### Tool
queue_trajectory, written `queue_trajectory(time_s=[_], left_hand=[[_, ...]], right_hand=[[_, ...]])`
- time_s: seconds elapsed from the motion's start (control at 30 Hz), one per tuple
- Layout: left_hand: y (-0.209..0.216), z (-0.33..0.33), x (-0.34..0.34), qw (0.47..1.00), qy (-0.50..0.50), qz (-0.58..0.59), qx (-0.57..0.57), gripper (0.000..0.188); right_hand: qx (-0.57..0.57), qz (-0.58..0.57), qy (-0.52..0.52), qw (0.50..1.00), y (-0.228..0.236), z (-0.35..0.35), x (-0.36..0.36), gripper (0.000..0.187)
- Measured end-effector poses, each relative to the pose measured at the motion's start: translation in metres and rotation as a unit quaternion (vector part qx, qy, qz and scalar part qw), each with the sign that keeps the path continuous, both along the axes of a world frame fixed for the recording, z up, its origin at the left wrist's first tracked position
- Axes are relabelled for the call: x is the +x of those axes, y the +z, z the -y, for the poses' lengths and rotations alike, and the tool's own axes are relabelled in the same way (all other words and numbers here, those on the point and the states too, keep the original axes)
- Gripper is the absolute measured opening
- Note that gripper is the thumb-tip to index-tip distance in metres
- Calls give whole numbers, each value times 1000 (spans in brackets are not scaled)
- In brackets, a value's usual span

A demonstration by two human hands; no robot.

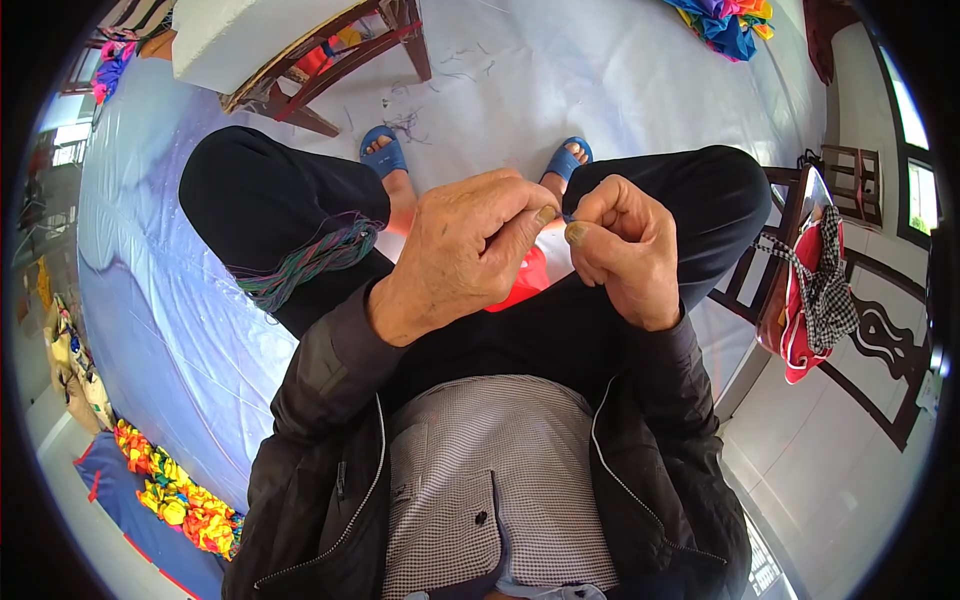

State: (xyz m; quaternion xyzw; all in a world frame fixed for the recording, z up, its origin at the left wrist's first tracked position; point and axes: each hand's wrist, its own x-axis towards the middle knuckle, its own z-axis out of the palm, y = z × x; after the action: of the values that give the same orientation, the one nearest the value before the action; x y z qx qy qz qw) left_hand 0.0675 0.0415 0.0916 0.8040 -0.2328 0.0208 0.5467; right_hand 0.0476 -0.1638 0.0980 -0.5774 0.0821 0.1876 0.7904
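Both my hands are raised over my lap with their fingertips almost meeting. My left hand [465, 245] is closed in a pinch, thumb against the bent forefinger. My right hand [632, 248] pinches the same way just beside it. A tiny dark bluish bit shows between the two thumbs, too small to name. A bundle of thin multicoloured threads [318, 262] hangs over my left thigh, close to the left wrist. Below the hands, a bright red thing [525, 282] shows between my legs, mostly hidden.
A white-topped wooden stool [330, 70] stands ahead on the left. Thread scraps [405, 125] litter the pale plastic sheet [165, 310] on the floor. A wooden chair [880, 340] at right holds a red bag [800, 300] and checked cloth. Colourful fabric [180, 490] lies at lower left.
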Motion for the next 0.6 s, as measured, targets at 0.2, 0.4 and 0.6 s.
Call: queue_trajectory(time_s=[0.2,0.4,0.6], left_hand=[[-4,-2,-4,1000,25,3,4,6],[-6,-4,3,999,44,18,12,7],[5,-10,-2,998,36,38,21,8]], right_hand=[[-14,5,-13,1000,-3,3,-5,11],[11,7,0,1000,-7,3,3,9],[-4,103,-28,994,-8,-6,8,9]])
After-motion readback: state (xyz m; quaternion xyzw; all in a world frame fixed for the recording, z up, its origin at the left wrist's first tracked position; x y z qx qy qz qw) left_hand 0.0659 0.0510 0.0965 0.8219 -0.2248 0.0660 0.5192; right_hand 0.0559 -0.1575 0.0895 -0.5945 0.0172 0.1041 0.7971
